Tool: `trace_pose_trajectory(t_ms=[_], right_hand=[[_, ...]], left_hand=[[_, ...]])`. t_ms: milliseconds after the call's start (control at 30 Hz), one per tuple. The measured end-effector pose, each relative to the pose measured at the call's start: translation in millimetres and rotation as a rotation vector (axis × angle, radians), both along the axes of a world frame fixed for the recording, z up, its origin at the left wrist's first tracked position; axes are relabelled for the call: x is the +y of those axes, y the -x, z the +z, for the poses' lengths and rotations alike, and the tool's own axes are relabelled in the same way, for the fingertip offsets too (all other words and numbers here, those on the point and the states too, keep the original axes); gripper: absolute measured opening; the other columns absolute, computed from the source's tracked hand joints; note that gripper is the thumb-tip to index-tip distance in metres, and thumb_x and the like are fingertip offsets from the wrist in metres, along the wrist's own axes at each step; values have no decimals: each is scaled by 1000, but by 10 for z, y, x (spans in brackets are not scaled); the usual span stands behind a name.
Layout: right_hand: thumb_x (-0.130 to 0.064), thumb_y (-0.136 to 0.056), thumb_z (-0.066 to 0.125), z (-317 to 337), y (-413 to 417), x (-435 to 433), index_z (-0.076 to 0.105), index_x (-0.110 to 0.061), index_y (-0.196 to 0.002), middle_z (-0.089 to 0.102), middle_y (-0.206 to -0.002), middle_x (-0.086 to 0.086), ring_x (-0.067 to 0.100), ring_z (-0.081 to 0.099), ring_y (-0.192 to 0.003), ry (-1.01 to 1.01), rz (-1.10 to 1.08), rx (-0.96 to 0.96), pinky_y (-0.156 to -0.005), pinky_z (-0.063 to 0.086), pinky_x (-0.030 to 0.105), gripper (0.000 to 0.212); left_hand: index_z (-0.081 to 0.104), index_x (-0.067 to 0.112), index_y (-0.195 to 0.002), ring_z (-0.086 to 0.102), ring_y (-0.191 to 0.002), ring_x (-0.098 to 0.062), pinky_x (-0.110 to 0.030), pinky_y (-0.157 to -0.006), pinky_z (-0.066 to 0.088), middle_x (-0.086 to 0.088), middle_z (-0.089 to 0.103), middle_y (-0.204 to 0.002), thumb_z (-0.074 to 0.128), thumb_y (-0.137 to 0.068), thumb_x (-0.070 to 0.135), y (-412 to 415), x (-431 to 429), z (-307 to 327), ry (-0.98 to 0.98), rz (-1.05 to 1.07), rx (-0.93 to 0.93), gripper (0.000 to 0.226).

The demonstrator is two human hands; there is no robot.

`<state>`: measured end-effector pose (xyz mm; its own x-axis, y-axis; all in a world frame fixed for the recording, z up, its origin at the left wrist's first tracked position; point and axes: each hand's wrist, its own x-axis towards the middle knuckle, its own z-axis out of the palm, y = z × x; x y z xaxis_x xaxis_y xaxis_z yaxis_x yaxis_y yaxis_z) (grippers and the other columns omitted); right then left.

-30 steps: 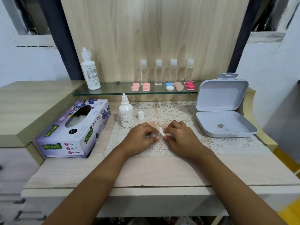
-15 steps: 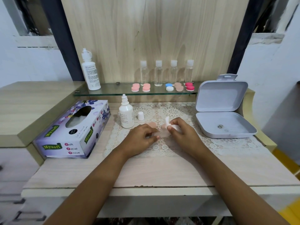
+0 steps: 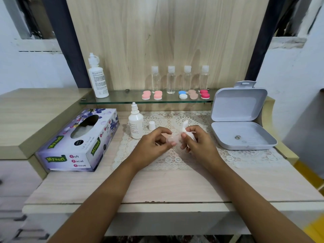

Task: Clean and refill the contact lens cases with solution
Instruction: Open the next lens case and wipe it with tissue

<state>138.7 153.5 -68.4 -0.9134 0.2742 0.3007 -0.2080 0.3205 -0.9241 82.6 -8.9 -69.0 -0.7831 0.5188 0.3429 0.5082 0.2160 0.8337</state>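
contact lens case (image 3: 169, 139), pale and see-through, sits pinched between the fingertips of the left hand (image 3: 152, 144), lifted just above the lace mat (image 3: 175, 160), though its exact shape is blurred. right hand (image 3: 196, 143) is closed on a wad of white tissue (image 3: 186, 129), pressed against the case's right side, one twisted end sticking up. just far-left of the hands stands one small white dropper bottle (image 3: 135, 124) with its nozzle bare, and one white cap (image 3: 151, 125) beside it. one tissue box (image 3: 78, 142) lies to the left, one open grey box (image 3: 240, 118) to the right. on the far glass shelf (image 3: 122, 99) stand one tall white bottle (image 3: 97, 78) and four clear bottles (image 3: 171, 79), with five capped lens cases (image 3: 182, 94) in front: two pink, one blue-and-white, one beige, one red.
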Motion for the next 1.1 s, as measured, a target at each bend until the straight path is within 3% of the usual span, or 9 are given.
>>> trace_pose_trajectory(t_ms=[100, 267, 400, 567, 700, 800, 900, 1033, 1100], right_hand=[[-19, -92, 56, -13, 9, 5, 48, -27, -87, 64, -67, 5, 0, 54, -49, -7, -21, -7, -51, 43, 16, 12], [-20, -92, 56, -31, -1, -11, 49, -29, -86, 68, -82, 9, 11, 65, -60, -15, -62, 18, -60, 53, 28, 13], [-18, -90, 59, -53, -9, -4, 51, -28, -87, 64, -83, -6, 17, 67, -70, -144, -140, 101, -69, 55, 35, 13], [-14, -85, 65, -75, -15, 13, 60, -27, -84, 67, -84, -5, 18, 65, -79, -175, -105, 113, -76, 53, 42, 14], [-11, -81, 70, -76, -36, 12, 64, -30, -78, 67, -85, -3, 16, 63, -84, -125, -44, 140, -77, 51, 30, 20], [-4, -76, 73, -83, -46, -22, 67, -27, -74, 61, -93, -3, 4, 59, -90, -111, 14, 160, -76, 44, 14, 24], [-4, -75, 74, -66, -57, -40, 66, -26, -71, 58, -93, -5, -9, 55, -87, -102, 26, 158, -73, 42, 9, 23], [-10, -79, 71, -58, -36, -6, 66, -21, -76, 66, -87, -6, 8, 61, -76, -21, -25, 167, -72, 51, 36, 13], [-12, -83, 67, -44, -35, 7, 63, -17, -77, 67, -79, 0, 13, 61, -64, -13, -65, 140, -67, 53, 40, 9]], left_hand=[[60, 30, -102, 57, -69, -1, -14, -67, 47, 0, 65, -82, 76, -77, 19, 29, -13, -38, 66, -10, 108, 32], [65, 20, -109, 58, -72, -3, -17, -72, 47, 7, 65, -80, 74, -78, 22, 77, -7, -71, 74, 42, 242, 33], [66, 15, -110, 57, -82, -1, -4, -71, 37, 11, 61, -93, 74, -78, 24, 106, -7, -71, 82, 83, 381, 34], [68, 11, -108, 57, -85, -1, -5, -73, 39, 9, 64, -94, 75, -77, 20, 116, -8, -86, 46, 95, 396, 34], [69, 10, -108, 58, -86, 0, -4, -73, 39, 10, 65, -92, 76, -76, 20, 113, -15, -87, 35, 104, 392, 34], [69, 9, -107, 57, -84, 6, -4, -73, 39, 10, 64, -91, 77, -75, 18, 114, -15, -88, 38, 99, 401, 34], [69, 9, -107, 58, -85, 1, -4, -73, 39, 8, 65, -90, 77, -75, 18, 107, -10, -78, 26, 101, 394, 34], [70, 11, -104, 59, -86, -3, -5, -73, 40, 6, 67, -90, 78, -73, 18, 94, 11, -64, -12, 104, 373, 33], [70, 10, -104, 59, -86, -3, -6, -74, 41, 5, 67, -90, 78, -73, 17, 92, 16, -69, -12, 90, 381, 33]])
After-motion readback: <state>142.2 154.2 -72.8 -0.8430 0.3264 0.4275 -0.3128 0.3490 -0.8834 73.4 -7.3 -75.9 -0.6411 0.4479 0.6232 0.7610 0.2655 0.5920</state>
